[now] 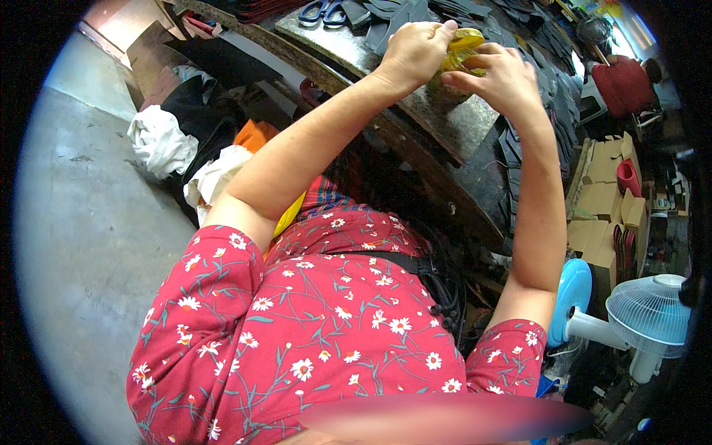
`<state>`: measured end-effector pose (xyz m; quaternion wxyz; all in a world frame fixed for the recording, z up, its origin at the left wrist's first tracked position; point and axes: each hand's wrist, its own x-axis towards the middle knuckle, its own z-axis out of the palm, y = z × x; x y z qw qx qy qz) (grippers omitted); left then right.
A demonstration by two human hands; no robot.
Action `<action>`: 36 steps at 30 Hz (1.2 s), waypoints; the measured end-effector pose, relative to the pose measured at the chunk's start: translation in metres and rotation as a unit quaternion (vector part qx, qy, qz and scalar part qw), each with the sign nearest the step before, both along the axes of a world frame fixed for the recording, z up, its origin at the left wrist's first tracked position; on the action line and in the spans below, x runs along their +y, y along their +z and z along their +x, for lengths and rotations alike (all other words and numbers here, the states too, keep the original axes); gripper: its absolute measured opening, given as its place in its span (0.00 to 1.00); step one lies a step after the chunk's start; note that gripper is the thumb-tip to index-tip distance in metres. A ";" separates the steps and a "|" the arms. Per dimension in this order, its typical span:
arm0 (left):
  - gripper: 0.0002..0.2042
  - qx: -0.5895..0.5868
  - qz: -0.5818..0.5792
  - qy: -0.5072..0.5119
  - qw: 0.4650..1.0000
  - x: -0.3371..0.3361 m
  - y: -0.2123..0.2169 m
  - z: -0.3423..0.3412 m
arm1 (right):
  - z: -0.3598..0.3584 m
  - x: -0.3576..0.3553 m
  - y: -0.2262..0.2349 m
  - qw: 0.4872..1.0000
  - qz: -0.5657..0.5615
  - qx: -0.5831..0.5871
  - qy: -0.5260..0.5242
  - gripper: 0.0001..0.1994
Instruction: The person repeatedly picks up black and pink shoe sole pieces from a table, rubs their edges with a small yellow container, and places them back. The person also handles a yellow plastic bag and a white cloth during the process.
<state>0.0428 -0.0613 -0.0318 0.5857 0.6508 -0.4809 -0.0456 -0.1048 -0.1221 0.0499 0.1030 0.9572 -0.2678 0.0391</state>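
Out in front of me, over the worktable, is a small see-through jar (461, 61) with a yellow lid (467, 37). My left hand (420, 50) is closed at the left side of the jar, its thumb against the lid. From the right, the curved fingers of my right hand (506, 80) grip the jar's body. The jar's lower part looks brownish and stands over a grey slab (475, 126). Whether the lid is on tight or loose I cannot make out.
Blue-handled scissors (323, 13) lie at the slab's far left. Many dark cut pieces (552, 96) spread over the table's back and right. White cloth (163, 141) is heaped at left. Cardboard boxes (597, 185) and a blue-and-white fan (653, 315) stand at right.
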 end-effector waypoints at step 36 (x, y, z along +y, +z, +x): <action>0.23 -0.133 0.557 0.049 0.819 0.293 -0.119 0.101 | -0.063 0.049 -0.123 0.824 0.307 -0.475 0.020 0.31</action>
